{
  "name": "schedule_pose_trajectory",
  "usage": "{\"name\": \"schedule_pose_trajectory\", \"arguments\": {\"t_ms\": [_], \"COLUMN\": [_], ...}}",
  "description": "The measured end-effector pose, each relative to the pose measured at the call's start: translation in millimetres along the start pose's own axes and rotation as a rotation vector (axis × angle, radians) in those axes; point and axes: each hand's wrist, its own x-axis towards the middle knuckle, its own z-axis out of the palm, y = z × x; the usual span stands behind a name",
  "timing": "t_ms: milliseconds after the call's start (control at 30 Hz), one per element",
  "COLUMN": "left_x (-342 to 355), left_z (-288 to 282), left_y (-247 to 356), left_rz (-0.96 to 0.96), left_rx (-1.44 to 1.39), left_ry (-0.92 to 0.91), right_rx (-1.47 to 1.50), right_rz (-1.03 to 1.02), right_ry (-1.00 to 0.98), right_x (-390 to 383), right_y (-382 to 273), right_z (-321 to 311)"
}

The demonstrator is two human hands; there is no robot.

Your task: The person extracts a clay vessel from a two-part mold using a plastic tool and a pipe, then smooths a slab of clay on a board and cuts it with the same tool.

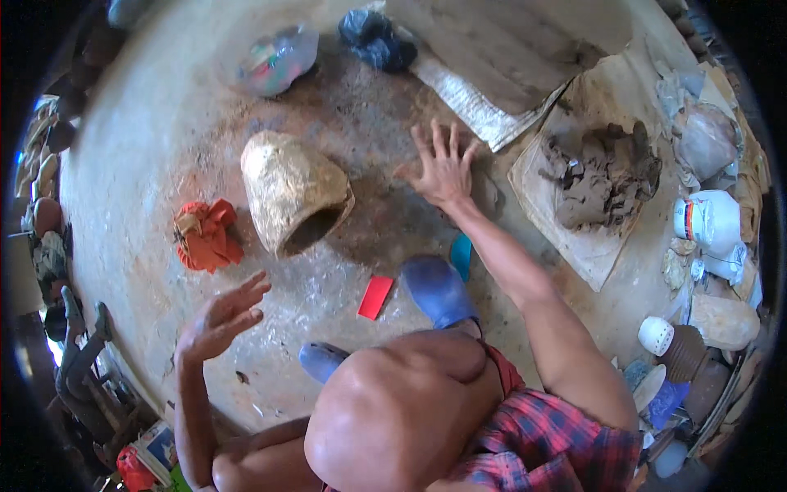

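Note:
My right hand (438,168) is spread out over the stained floor beside a white woven sheet (479,102), fingers open; whether it presses on the floor is unclear. My left hand (225,316) is raised near my left leg, open, with loosely bent fingers and nothing in them. Between and beyond my hands lies a hollow, pale, mottled cylindrical form (287,176), its dark opening toward me. An orange cloth bundle (205,234) sits left of it. A red flat piece (375,295) and a teal piece (461,254) lie by my blue shoe (434,291).
A mound of dark clay (598,176) rests on a sack at right. A clear bag (270,61) and a dark plastic bundle (373,41) lie at the back. Several containers (705,221) line the right edge; piled items (49,213) line the left.

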Motion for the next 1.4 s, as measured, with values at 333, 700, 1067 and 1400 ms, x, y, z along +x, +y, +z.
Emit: {"name": "schedule_pose_trajectory", "arguments": {"t_ms": [333, 700, 1067, 1400], "left_x": [9, 115, 200, 195], "left_z": [-3, -10, 114, 113], "left_y": [-1, -80, -77, -88], "left_rz": [0.188, -0.009, 0.601, 0.575], "left_rx": [0.223, -0.498, -1.101, -1.061], "left_ry": [0.332, 0.279, 0.662, 0.875], "right_rx": [0.149, 0.342, 0.31, 0.344], "right_rz": [-0.097, -0.029, -0.262, -0.331], "right_ry": [0.256, 0.203, 0.075, -0.461], "right_x": [-42, -27, -27, -1], "right_y": [24, 67, 72, 89], "right_z": [-6, -8, -45, -109]}}
